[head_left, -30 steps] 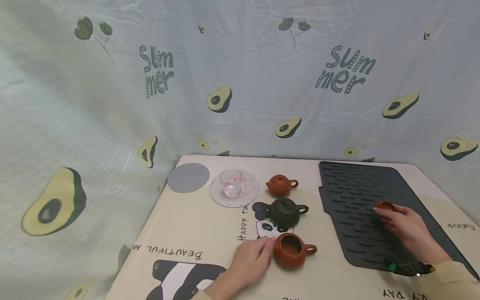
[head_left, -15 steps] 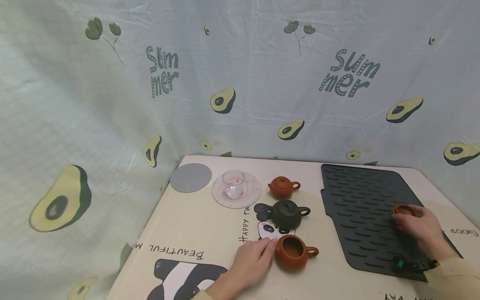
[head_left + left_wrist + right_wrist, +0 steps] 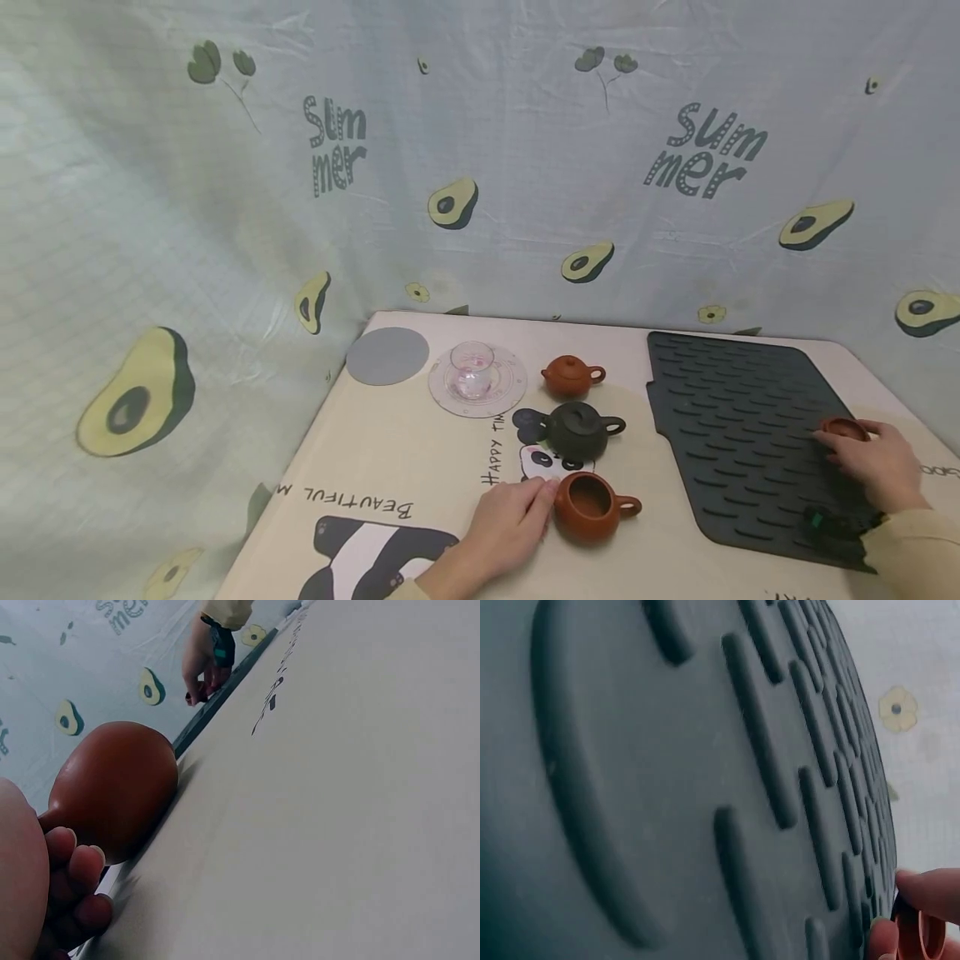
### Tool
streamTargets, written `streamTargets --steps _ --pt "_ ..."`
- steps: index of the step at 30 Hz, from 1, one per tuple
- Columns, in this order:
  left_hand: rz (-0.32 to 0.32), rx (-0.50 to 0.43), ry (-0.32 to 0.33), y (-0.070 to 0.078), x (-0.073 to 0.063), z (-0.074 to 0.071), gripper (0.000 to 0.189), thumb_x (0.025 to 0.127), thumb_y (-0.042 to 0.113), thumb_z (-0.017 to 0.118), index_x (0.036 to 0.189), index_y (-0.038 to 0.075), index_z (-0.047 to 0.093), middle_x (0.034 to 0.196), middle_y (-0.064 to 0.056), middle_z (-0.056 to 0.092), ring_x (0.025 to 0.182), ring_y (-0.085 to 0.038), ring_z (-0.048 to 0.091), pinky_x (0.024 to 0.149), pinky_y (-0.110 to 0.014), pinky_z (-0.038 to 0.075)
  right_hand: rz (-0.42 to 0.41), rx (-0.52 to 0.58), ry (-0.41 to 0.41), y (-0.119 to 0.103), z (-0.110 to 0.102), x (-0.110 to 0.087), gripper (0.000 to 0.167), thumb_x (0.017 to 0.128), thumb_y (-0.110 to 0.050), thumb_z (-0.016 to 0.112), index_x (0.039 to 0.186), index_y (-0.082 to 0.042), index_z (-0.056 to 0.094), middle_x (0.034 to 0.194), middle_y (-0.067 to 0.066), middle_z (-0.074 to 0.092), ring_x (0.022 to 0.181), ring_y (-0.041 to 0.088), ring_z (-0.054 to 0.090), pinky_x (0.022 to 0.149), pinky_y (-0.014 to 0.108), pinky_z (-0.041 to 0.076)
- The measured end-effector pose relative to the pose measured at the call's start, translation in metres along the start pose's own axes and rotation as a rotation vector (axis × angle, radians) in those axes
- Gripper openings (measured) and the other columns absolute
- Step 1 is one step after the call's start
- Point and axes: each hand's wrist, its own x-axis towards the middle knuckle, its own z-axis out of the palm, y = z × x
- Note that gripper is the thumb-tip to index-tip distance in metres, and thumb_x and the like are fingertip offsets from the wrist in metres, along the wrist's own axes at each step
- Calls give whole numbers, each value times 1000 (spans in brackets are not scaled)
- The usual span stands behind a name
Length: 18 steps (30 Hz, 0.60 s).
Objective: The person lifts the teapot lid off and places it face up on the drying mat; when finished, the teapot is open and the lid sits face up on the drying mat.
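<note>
The person's right hand [image 3: 873, 462] rests at the far right edge of the dark ribbed rubber drying mat [image 3: 742, 417], its fingers curled round a small round reddish-brown clay teapot lid [image 3: 844, 428], which sits just beyond the fingertips, away from the person, at the mat's right border. In the right wrist view the lid [image 3: 919, 934] shows edge-on between a fingertip above and another below, so the hold looks like a pinch across its rim; being round, it has no long axis to speak of, and whether it lies knob up or knob down cannot be told. The pot it seems to match, a lidless reddish-brown clay teapot [image 3: 589, 506], stands well apart from the lid, to its left and nearer the person on the cream printed tablecloth [image 3: 390, 467]. The teapot's handle points right, toward the mat, its mouth opens straight up, and its spout side faces left, hidden behind the left hand [image 3: 510, 527], so its long axis runs left to right across the table. The left hand is the nearer one to the pot: its fingertips touch the left wall with the fingers only lightly bent, steadying rather than grasping, as the left wrist view of the round belly [image 3: 112, 791] against the fingers [image 3: 71, 874] suggests. Behind it a dark lidded teapot [image 3: 579, 429] and a smaller brown lidded teapot [image 3: 570, 375] stand in a row.
</note>
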Motion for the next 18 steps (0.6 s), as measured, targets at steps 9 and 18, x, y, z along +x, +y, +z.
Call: streamTargets --steps 9,18 --pt "-7 -7 -18 0 1 1 46 112 40 39 70 25 52 55 22 41 56 2 45 57 -20 36 -2 -28 40 11 1 -3 77 99 -16 61 155 12 16 129 46 43 86 49 61 96 63 38" --pt "-10 -15 -13 0 1 0 47 111 41 39 70 25 52 56 22 42 55 2 44 56 -20 36 -16 -82 62 8 4 0 75 99 -17 58 155 10 17 149 43 28 134 60 29 113 62 16"
